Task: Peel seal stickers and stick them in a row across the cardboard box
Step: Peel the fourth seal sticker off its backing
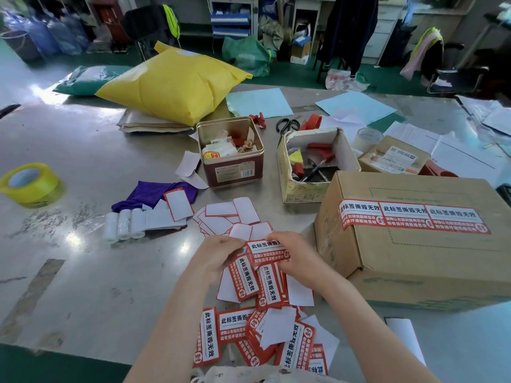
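Observation:
A red and white seal sticker [265,252] is held between both hands above the table. My left hand [218,255] pinches its left edge and my right hand [297,255] grips its right end. Several more stickers [257,330] lie scattered below my hands near the table's front edge. Peeled white backings [229,217] are strewn just beyond my hands. The cardboard box [414,261] stands at the right, with three stickers [412,217] side by side in a row along its top.
A red tin [232,167] and an open carton of tools [312,161] stand behind the backings. A yellow tape roll [30,183] sits at far left, a purple cloth [154,193] and white paper rolls [124,223] left of centre. A yellow parcel [171,84] lies farther back.

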The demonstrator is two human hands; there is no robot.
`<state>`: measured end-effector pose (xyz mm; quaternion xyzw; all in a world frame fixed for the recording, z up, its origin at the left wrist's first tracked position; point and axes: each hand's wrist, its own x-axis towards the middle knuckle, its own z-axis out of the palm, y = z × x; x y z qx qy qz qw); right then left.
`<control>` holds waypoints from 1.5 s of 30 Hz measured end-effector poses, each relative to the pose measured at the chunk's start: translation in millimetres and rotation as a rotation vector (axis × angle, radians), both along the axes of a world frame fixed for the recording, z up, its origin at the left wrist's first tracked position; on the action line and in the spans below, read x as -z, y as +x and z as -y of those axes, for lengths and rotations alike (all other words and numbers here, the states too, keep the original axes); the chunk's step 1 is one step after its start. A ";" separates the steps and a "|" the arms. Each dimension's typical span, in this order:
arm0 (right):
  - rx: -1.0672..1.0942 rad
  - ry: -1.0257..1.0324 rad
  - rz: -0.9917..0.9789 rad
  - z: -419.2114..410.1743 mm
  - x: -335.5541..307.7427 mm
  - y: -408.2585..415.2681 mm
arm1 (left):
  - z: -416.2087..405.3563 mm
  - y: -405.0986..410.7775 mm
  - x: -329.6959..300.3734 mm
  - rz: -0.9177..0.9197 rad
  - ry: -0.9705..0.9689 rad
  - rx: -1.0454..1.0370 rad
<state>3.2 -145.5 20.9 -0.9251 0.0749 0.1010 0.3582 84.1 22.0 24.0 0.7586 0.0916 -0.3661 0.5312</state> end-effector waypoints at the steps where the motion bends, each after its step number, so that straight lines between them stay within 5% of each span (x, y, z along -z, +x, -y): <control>1: 0.003 -0.008 0.001 -0.3 -1.1 -0.1 | 0.1 -0.2 -1.1 -0.019 -0.022 -0.007; 6: 0.017 -0.040 0.016 -1.0 -6.0 -1.0 | 1.9 -2.9 -9.9 -0.053 -0.119 -0.055; 19: 0.108 0.156 0.200 -11.6 -39.6 9.2 | 14.7 -10.9 -37.3 0.262 -0.185 0.048; 25: 0.124 0.168 0.233 -12.6 -40.3 9.7 | 19.0 -13.2 -44.2 0.409 -0.034 0.079; 45: 0.202 0.196 0.309 -10.0 -49.4 7.1 | 23.4 -14.6 -49.9 0.589 0.027 0.103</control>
